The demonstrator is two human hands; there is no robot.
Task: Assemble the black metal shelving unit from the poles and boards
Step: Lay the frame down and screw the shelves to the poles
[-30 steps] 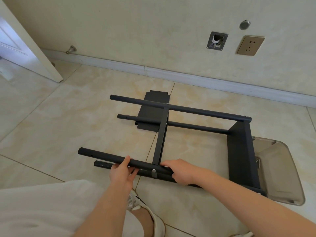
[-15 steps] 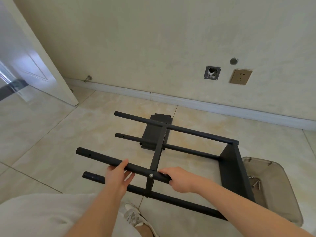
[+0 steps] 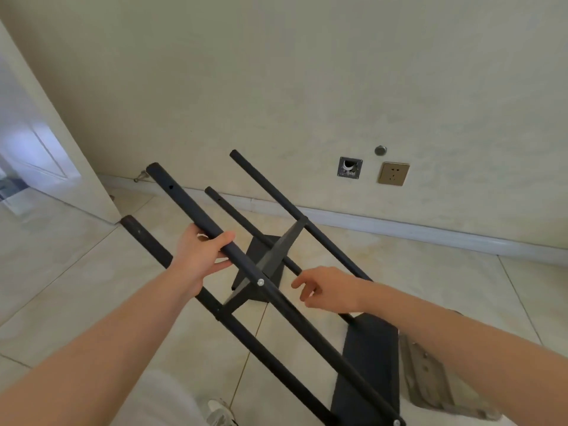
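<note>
Against a cream wall (image 3: 276,72) and a tiled floor (image 3: 76,287), with a white door (image 3: 46,142) open at left, the black frame (image 3: 307,327) you are building stands tilted. Its four poles slant up and away toward the wall, and its foot is low at your right. A board (image 3: 368,364) closes that low end, beside a clear tray (image 3: 430,376) on the floor. A second board (image 3: 273,256) crosses the poles midway. Your left hand (image 3: 203,253) is wrapped around the nearest upper pole (image 3: 184,198), thumb across it. Your right hand (image 3: 329,290) hovers just right of that pole, fingers loosely curled, holding nothing. A socket (image 3: 393,173) sits in the wall beyond, and a silver screw (image 3: 260,282) shows on the gripped pole.
</note>
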